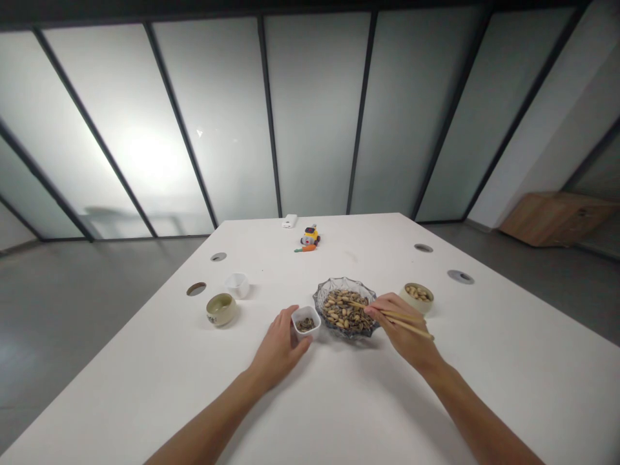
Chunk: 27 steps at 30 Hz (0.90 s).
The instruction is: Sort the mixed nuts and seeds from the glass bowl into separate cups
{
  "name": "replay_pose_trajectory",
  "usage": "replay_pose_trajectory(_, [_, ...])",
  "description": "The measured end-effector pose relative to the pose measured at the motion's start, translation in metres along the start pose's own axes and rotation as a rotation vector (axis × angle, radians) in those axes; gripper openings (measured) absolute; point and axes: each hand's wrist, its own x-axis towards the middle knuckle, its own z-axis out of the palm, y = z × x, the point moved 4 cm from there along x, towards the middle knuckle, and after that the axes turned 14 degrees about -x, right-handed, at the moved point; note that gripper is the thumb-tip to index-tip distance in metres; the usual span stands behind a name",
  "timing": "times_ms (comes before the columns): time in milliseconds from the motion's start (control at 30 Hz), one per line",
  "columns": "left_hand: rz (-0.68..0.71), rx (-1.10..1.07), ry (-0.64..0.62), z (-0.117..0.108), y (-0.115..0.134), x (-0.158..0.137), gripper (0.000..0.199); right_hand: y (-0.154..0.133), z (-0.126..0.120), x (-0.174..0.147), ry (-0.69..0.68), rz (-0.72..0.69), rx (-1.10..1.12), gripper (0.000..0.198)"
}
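My left hand [283, 345] grips a small white cup [314, 330] from its left side, thumb in front and fingers behind. A few dark sunflower seeds [305, 325] lie inside the cup. Just right of it stands a scalloped glass bowl [349, 282] filled with sunflower seeds and paler nuts [346, 316]. Over the bowl's right rim, my right hand [400, 329] is closed on a pair of wooden chopsticks [407, 324]. Their tips reach into the pile; whether they pinch a seed is too small to tell. Behind that hand sits a pale green bowl [426, 305] of light-coloured nuts.
On the left stand a green ceramic bowl [221, 311] and a clear plastic cup [237, 284]. Farther back are a yellow toy car [310, 236], an orange carrot-shaped object [306, 248] and a white box-like device [289, 221]. Round holes [196, 289] pierce the white table [329, 400].
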Motion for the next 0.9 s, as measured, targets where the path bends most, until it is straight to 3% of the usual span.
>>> replay_pose_trajectory(367, [0.001, -0.011, -0.006, 0.0, 0.002, 0.0, 0.059, -0.015, -0.013, 0.003, 0.199, 0.036, 0.003, 0.038])
replay_pose_trajectory(500, [0.012, -0.004, -0.002, 0.001, 0.001, 0.0, 0.059, -0.037, -0.006, -0.006, 0.217, 0.019, 0.133, 0.03])
replay_pose_trajectory(667, [0.023, -0.001, 0.007, 0.002, 0.0, -0.002, 0.06, -0.068, 0.004, -0.015, 0.131, -0.102, 0.183, 0.021])
replay_pose_trajectory(767, [0.009, 0.001, -0.001, 0.002, 0.0, -0.002, 0.06, -0.065, -0.002, -0.013, 0.192, -0.133, 0.126, 0.02])
replay_pose_trajectory(900, [0.013, -0.001, -0.014, 0.001, 0.001, -0.001, 0.059, -0.039, -0.02, -0.004, 0.305, -0.1, -0.086, 0.026])
